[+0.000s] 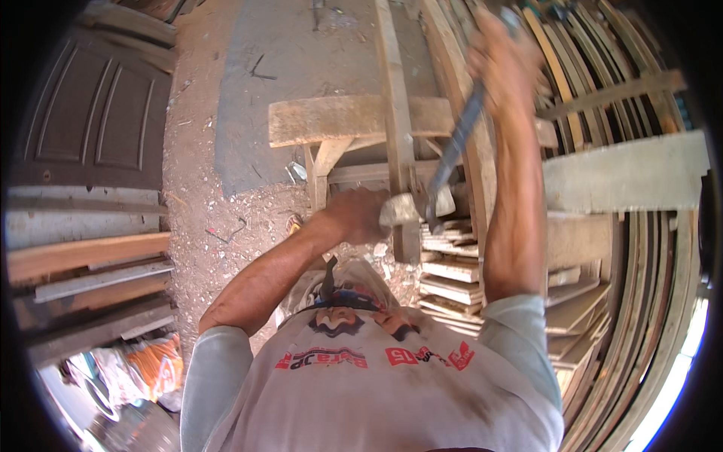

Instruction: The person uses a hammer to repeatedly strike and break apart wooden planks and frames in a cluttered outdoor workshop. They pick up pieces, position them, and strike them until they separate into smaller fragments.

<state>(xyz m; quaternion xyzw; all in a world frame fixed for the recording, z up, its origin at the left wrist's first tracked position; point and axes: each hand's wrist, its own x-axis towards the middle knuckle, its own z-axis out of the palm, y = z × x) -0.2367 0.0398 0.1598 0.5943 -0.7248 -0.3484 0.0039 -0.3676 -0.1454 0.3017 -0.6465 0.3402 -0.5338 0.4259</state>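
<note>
Two hands (360,216) (506,64), one hammer (452,154).

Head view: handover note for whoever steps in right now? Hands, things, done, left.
Right hand: raised, shut on the handle of a hammer, whose head is down by the wood block.
Left hand: grip on a small pale wood block, held against the upright plank of a rough wooden bench.
Around: stacked wood strips below the hands, curved slats at right, a dark panelled door at left, dirt floor with chips.
Done: block is placed at the plank.
Left: cannot tell whether it is fixed; no nail is visible. Probably more hammering is needed.
</note>
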